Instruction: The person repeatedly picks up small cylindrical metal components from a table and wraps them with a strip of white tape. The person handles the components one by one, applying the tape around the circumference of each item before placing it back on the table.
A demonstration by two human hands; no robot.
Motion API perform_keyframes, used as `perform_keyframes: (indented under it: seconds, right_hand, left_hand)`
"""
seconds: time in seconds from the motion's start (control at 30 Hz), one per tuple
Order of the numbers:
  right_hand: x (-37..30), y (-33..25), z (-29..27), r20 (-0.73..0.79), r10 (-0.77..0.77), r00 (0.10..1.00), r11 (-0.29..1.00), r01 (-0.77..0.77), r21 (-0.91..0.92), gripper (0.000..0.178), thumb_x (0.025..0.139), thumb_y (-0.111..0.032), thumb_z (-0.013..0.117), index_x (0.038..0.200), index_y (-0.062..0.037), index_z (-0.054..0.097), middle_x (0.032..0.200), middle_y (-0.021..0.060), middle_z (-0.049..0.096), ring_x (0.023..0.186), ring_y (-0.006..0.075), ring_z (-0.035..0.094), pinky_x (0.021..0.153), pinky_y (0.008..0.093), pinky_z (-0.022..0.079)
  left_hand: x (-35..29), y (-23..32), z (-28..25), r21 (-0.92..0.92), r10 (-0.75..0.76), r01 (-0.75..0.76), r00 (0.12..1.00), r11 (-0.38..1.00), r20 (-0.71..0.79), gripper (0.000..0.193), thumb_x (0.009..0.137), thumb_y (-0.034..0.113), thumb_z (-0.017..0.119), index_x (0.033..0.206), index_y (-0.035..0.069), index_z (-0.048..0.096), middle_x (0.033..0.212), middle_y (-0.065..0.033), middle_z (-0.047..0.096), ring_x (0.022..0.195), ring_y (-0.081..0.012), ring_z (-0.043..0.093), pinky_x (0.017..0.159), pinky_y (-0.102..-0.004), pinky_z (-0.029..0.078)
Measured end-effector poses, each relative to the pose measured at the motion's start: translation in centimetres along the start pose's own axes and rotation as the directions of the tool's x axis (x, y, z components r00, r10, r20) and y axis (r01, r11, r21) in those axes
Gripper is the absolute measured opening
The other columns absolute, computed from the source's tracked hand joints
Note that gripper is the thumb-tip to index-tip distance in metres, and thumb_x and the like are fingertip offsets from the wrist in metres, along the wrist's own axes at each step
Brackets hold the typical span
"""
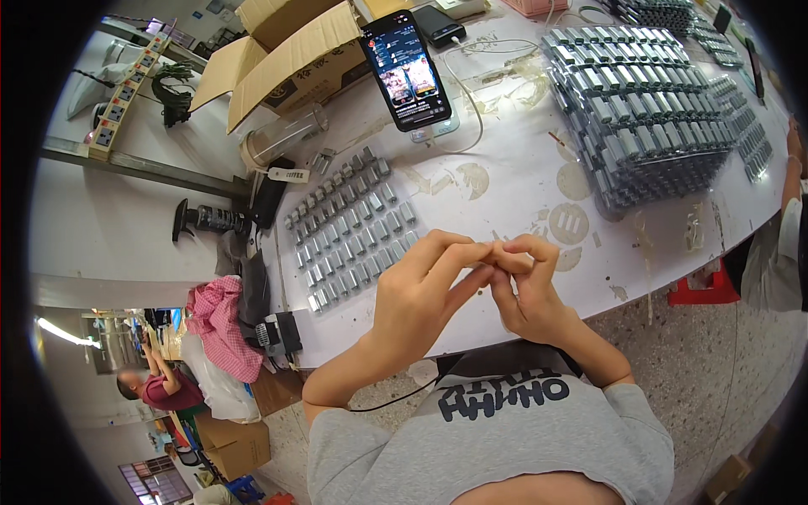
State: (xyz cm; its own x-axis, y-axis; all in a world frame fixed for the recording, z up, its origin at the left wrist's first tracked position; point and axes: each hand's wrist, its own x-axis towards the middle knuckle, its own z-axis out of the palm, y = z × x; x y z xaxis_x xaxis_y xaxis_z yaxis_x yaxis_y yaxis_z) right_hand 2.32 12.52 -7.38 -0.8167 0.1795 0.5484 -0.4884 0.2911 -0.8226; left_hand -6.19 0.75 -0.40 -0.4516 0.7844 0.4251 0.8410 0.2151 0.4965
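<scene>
My left hand (427, 290) and my right hand (530, 290) meet above the front of the white table (522, 181), fingertips pinched together. Whatever they hold is too small or too covered by the fingers to make out. Just left of my left hand lies a clear tray with rows of small silver metal cylinders (353, 240); the pieces along its far rows look tilted differently from the near ones. To the far right of my hands rises a stack of clear plastic trays (640, 118), filled with similar silver metal pieces.
A phone (406, 76) with a lit screen stands behind the tray, a white cable (481, 126) curling beside it. An open cardboard box (295, 63) and a clear tube (286, 135) sit at back left. A red stool (705, 288) and another person's arm (791, 181) are at the right edge.
</scene>
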Motion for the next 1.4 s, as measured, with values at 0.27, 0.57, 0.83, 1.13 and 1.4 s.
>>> perform_keyframes:
  seconds: [0.27, 0.57, 0.83, 1.13, 1.4]
  right_hand:
    - [0.3, -0.1, 0.7, -0.078, 0.010, 0.997, 0.999, -0.013, -0.045, 0.033, 0.084, 0.005, 0.043, 0.109, 0.0003, 0.021, 0.083, 0.0165, 0.053, 0.075, 0.0205, 0.057, 0.060, 0.0285, 0.047]
    - [1.2, -0.4, -2.4, 0.155, 0.050, 0.987, 0.978, -0.017, -0.208, 0.033, 0.074, -0.016, 0.065, 0.100, -0.0019, 0.050, 0.080, 0.0097, 0.056, 0.062, 0.0218, 0.054, 0.057, 0.0305, 0.044]
    - [0.9, -1.7, -4.7, 0.439, 0.187, 0.879, 0.975, -0.222, 0.030, 0.032, 0.071, -0.011, 0.068, 0.099, -0.0023, 0.054, 0.082, 0.0074, 0.056, 0.066, 0.0164, 0.055, 0.057, 0.0254, 0.043]
    - [1.2, -2.0, -6.4, -0.037, 0.314, 0.949, 0.945, -0.316, -0.086, 0.017, 0.074, 0.003, 0.055, 0.090, -0.0008, 0.055, 0.078, 0.0047, 0.057, 0.071, 0.0118, 0.055, 0.066, 0.0250, 0.043]
    - [-0.3, 1.2, -8.4, -0.580, 0.460, 0.672, 0.840, -0.118, 0.530, 0.014, 0.083, -0.011, 0.056, 0.092, -0.0004, 0.053, 0.062, -0.0002, 0.050, 0.057, 0.0050, 0.049, 0.055, 0.0189, 0.038]
  left_hand:
    - [-1.1, 0.4, -0.1, 0.160, -0.014, 0.023, 0.998, 0.987, -0.053, 0.015, 0.068, 0.007, 0.067, 0.081, 0.007, 0.058, 0.075, -0.0027, 0.054, 0.061, -0.0162, 0.053, 0.048, -0.0267, 0.042]
    - [-0.7, 0.3, -1.2, 0.198, 0.073, -0.066, 0.997, 0.978, -0.027, 0.014, 0.066, 0.005, 0.067, 0.076, 0.010, 0.059, 0.070, 0.0011, 0.054, 0.065, -0.0144, 0.051, 0.050, -0.0261, 0.041]
    - [-3.0, 0.7, -1.5, 0.124, 0.132, -0.116, 0.983, 0.985, -0.128, 0.018, 0.063, 0.005, 0.070, 0.077, 0.008, 0.060, 0.070, -0.0020, 0.054, 0.068, -0.0180, 0.050, 0.052, -0.0268, 0.040]
    - [-5.6, 0.9, -3.9, 0.136, 0.073, -0.026, 0.934, 0.990, -0.350, 0.016, 0.069, 0.001, 0.063, 0.082, 0.008, 0.057, 0.072, -0.0052, 0.052, 0.072, -0.0211, 0.050, 0.061, -0.0298, 0.039]
    - [-7.8, 1.7, -6.2, 0.177, 0.086, 0.050, 0.729, 0.983, -0.680, 0.023, 0.086, 0.025, 0.051, 0.082, 0.004, 0.046, 0.071, -0.0063, 0.043, 0.066, -0.0175, 0.045, 0.060, -0.0279, 0.039]
